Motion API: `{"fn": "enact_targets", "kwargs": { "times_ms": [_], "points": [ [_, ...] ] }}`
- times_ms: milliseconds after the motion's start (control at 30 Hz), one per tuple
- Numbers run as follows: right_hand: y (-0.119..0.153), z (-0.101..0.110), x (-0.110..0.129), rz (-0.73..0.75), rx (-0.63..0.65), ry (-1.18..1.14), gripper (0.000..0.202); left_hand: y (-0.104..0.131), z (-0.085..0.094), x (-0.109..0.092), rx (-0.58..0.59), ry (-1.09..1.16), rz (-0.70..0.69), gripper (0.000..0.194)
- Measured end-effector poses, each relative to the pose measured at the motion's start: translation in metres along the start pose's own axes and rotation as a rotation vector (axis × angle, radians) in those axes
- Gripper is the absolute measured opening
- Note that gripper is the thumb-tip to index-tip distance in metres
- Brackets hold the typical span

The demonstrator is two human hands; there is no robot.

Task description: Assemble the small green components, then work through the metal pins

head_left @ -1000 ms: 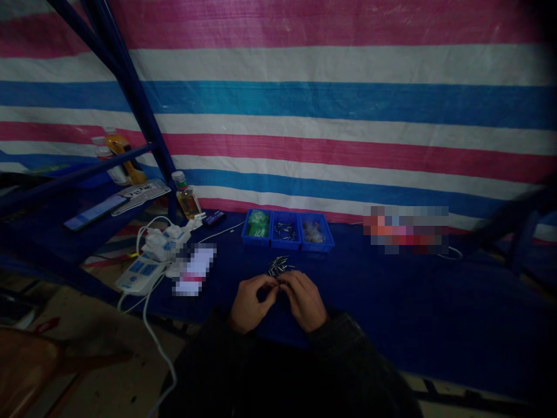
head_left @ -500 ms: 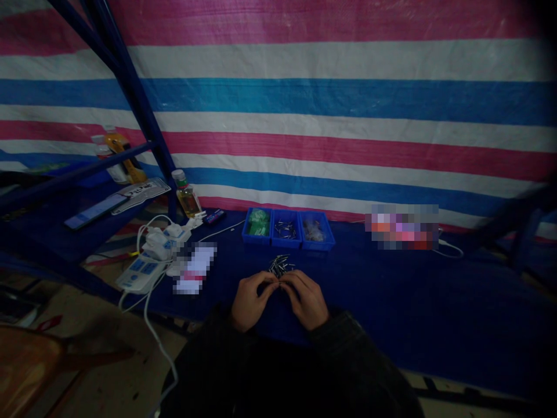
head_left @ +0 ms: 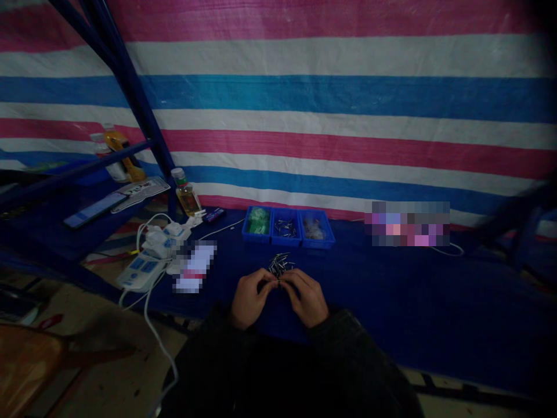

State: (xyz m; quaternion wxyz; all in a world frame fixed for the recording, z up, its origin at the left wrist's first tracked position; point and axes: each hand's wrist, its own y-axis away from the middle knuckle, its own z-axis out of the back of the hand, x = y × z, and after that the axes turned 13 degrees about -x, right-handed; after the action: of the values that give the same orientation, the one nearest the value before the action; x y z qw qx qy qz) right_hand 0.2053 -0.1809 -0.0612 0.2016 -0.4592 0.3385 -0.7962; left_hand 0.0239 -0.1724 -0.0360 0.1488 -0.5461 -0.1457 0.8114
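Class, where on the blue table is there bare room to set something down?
The widest free patch of table lies right of the right hand, in front of the pixelated item. Another lies between the left hand and the pale slab. Crowded: the left end, with power strip and bottle; the centre, where metal pieces lie between hands and blue trays.

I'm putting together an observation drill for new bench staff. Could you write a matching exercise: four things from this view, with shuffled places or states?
1. left hand
2. green item
3. pile of thin metal pieces
4. power strip

A. in the leftmost blue bin
B. has white plugs in it
C. fingers bent, next to the right hand
D. on the blue table, just beyond both hands

Pairs: 1-C, 2-A, 3-D, 4-B
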Motion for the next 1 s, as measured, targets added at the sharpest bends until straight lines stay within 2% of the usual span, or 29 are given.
{"fn": "enact_targets", "kwargs": {
  "times_ms": [833,1000],
  "points": [
    [-0.0021,0.0046,0.0056,-0.032,-0.003,-0.077,0.015,-0.0009,0.0032,-0.0028,0.078,-0.127,-0.006,0.031],
    [-0.0021,0.0042,0.0044,-0.021,0.007,-0.077,0.016,-0.0012,0.0019,-0.0046,0.085,-0.078,-0.034,0.023]
  ]
}}
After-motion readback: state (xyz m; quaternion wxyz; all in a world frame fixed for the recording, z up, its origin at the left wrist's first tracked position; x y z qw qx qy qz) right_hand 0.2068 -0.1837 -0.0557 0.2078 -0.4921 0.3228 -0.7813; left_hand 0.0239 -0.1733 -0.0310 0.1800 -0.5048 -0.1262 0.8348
